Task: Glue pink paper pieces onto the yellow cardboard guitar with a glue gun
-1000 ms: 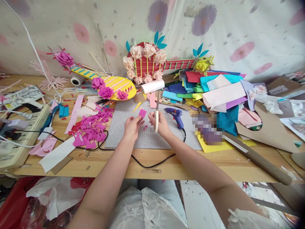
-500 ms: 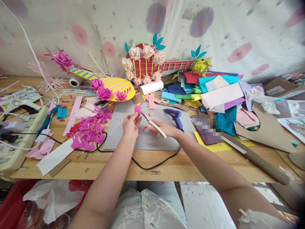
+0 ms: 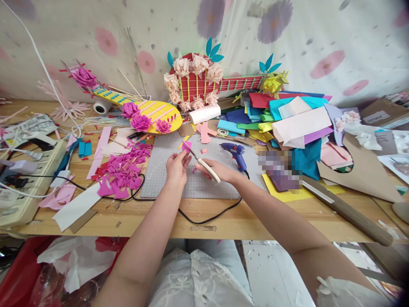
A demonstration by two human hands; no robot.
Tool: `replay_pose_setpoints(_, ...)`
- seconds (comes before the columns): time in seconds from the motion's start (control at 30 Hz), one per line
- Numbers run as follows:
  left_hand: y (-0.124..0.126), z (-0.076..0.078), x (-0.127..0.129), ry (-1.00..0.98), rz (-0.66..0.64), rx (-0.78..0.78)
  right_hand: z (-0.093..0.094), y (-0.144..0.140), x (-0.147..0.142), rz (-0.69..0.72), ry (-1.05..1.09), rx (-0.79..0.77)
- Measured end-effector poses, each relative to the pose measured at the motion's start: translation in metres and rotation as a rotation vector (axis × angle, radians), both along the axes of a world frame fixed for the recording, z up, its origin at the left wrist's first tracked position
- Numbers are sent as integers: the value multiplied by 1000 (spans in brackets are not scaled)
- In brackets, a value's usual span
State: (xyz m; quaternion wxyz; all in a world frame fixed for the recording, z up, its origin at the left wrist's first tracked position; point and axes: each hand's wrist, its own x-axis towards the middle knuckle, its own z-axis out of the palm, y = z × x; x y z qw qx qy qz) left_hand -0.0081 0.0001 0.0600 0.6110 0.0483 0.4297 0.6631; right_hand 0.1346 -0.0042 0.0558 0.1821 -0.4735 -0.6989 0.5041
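Note:
Between its fingertips my left hand (image 3: 177, 169) pinches a small piece of magenta paper (image 3: 187, 146). My right hand (image 3: 215, 171) is closed round the white handles of a pair of scissors (image 3: 207, 168). The blades point up and left and lie against the magenta paper. Both hands are over a grey cutting mat (image 3: 156, 181). On the mat, just right of my right hand, lies a blue glue gun (image 3: 234, 154). Pink paper scraps (image 3: 204, 131) lie beyond the hands.
A heap of magenta paper cuttings (image 3: 123, 175) lies left of the mat. Behind stand a yellow paper-flowered guitar (image 3: 171, 121) and a red one (image 3: 238, 85). Coloured paper sheets (image 3: 300, 125) are piled at the right. A black cord (image 3: 204, 222) loops near the front edge.
The scissors have shifted slightly left and up against the magenta paper, their handles now a little lower in angle. The whole view has shifted slightly. Both hands keep their holds.

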Motion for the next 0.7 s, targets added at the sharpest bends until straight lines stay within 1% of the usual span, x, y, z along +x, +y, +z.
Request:
replay_pose_setpoints(0.2, 0, -3, -1, -13, -14, 15, 0, -1, 1, -29, 1, -1)
replay_pose_setpoints(0.43, 1, -6, -3, -57, -50, 12, -3, 0, 1, -46, -18, 37)
replay_pose_setpoints(0.6, 1, -7, -4, -50, -71, 13, -6, 1, 4, -63, -45, 57)
replay_pose_setpoints(0.7, 1, -7, -5, -41, -89, 11, -5, 1, 8, -53, -63, 50)
